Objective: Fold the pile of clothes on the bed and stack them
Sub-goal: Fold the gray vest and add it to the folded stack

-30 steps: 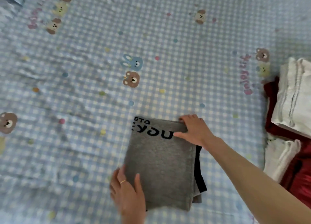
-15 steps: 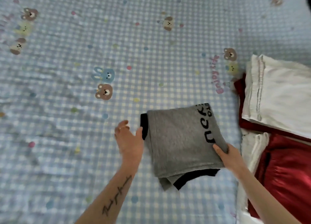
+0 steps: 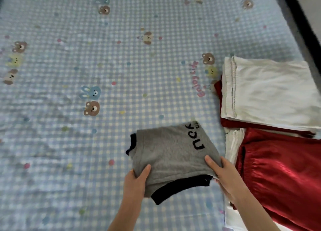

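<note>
Left hand (image 3: 137,178) now gripping folded grey garment (image 3: 172,154), right hand (image 3: 224,175) opposite, seemingly lifted

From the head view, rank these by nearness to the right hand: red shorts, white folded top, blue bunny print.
From the right hand:
1. Red shorts, just right of it.
2. White folded top, farther up on the right.
3. Blue bunny print, far off to the left.

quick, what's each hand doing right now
Left hand: grips the folded grey shirt with black trim.
Right hand: grips the same shirt.
</note>
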Motion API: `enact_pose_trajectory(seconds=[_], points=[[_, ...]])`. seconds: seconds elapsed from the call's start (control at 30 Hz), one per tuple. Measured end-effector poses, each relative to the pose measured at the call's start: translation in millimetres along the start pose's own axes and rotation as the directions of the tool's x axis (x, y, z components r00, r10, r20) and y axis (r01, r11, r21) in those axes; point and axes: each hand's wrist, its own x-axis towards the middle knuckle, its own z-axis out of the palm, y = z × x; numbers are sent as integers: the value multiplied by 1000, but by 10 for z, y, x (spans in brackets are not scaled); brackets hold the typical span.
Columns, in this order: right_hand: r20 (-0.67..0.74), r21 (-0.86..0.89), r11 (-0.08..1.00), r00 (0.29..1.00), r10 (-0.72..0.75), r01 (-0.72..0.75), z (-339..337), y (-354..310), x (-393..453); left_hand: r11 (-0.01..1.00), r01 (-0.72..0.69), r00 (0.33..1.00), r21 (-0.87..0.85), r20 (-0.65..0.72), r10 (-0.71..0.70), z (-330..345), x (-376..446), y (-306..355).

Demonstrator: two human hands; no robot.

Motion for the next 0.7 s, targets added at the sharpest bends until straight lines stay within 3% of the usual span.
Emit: enact_pose_trajectory(seconds=[0.17, 0.33, 0.47, 0.57, 0.7], points=[[-48, 183, 973, 990, -136, 143, -408, -449, -929, 993, -115, 965, -41, 231, 121, 105, -683, 420], [-195, 205, 933, 946, -258, 296, -1096, -928, -1511, 970, -244, 896, 14, 386, 220, 995, -1260, 749], [-348, 206, 877, 870, -348, 433, -1782, -1060, -1768, 934, -355, 796, -31, 514, 320, 1674, -1586, 768], [-419, 168, 918, 869, -263, 359, -2246, -758, -1744, 942, -334, 785, 13, 557, 271, 2011, -1578, 423], [-526, -55, 998, 850, -35, 8, -2634, 89, -1323, 865, -408, 808, 292, 558, 192, 2250, -1271, -312]])
